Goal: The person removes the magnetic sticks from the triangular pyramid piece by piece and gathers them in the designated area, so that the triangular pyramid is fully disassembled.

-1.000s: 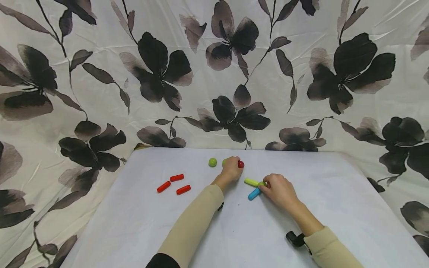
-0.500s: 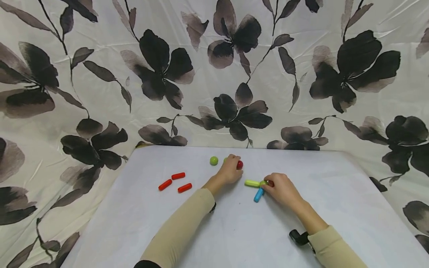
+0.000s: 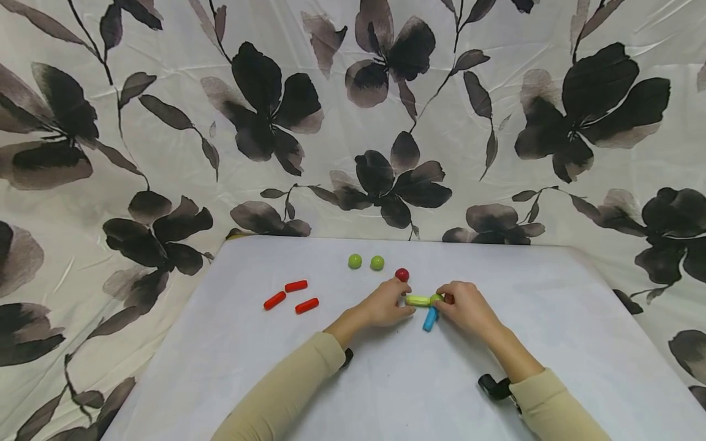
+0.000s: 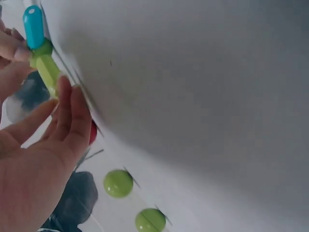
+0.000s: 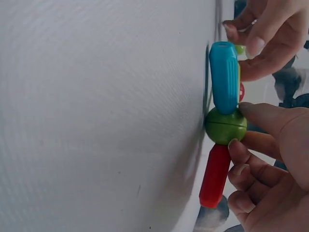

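Note:
My right hand pinches a green ball between thumb and fingers. Joined to that ball are a blue rod, a red rod and a yellow-green rod. From above, my right hand hides the red rod. My left hand is at the free left end of the yellow-green rod, thumb and fingers spread on either side of it; whether they touch it is unclear. Just beyond its fingertips lies a red ball, mostly covered by the fingers in the left wrist view.
Two loose green balls, a left one and a right one, lie toward the table's back edge. Three red rods lie to the left on the white table. A floral cloth hangs behind.
My left hand has let go of the red ball and come toward me to the yellow-green rod's end. The blue rod has swung to point more toward me. My right hand keeps its pinch.

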`<state>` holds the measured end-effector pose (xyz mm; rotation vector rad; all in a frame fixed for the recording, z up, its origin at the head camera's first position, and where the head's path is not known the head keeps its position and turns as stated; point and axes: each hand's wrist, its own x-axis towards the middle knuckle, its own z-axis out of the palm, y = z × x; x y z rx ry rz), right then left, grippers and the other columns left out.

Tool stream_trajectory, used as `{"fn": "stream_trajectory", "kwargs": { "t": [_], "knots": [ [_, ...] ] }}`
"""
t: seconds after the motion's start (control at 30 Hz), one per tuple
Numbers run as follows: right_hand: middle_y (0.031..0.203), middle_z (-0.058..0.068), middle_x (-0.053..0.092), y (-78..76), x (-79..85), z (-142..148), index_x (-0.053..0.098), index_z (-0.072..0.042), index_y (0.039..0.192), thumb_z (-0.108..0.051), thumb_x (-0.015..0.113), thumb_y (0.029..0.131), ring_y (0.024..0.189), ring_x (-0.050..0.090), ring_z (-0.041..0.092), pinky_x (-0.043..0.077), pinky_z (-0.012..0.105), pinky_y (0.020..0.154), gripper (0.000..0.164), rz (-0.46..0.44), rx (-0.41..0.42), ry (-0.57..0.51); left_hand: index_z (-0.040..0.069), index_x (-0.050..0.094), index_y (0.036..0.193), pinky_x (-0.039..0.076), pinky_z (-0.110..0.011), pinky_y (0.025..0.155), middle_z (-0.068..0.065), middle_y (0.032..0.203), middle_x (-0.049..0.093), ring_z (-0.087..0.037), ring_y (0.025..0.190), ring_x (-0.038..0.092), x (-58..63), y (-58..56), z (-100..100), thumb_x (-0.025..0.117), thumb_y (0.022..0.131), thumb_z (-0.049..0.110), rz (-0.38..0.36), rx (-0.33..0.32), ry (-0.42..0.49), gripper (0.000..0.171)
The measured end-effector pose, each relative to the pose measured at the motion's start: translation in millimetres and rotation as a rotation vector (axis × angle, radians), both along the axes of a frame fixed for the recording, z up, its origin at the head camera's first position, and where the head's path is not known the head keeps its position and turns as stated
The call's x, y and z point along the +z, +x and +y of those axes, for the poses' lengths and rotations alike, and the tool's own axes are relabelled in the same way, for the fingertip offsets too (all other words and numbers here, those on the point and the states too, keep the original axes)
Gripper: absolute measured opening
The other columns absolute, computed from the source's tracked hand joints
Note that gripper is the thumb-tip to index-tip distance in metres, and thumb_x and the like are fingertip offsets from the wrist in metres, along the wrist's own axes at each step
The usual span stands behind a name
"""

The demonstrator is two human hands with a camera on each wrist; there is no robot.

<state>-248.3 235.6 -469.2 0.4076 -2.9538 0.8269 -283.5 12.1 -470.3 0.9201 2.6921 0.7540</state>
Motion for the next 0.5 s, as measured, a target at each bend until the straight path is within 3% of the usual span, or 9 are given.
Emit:
{"fn": "stream_trajectory", "kwargs": {
  "t": [0.27,0.5],
  "knots": [
    [0.073,0.001,0.055,-2.4,-2.6,0.2,0.076,-0.003,0.102,-0.014,0.078,0.091,0.070,0.048,0.017,0.040,0.032,0.064,0.016,0.028,0.011,-0.025,0.004,0.067,0.126,0.046,-0.021,0.074,-0.002,0.104,0.062,-0.009,0.084,0.052,-2.4,-0.7,9.7,0.071,0.098,0.025,-0.072,-0.001,0.008,0.035],
    [0.073,0.001,0.055,-3.9,-3.3,0.3,0.076,-0.002,0.102,-0.015,0.078,0.091,0.070,0.048,0.016,0.039,0.031,0.064,0.017,0.016,0.024,-0.026,0.005,0.070,0.119,0.046,-0.022,0.083,-0.003,0.110,0.062,-0.010,0.091,0.053,-1.7,-4.5,13.1,0.072,0.098,0.024,-0.067,-0.005,0.002,0.029]
  ]
}}
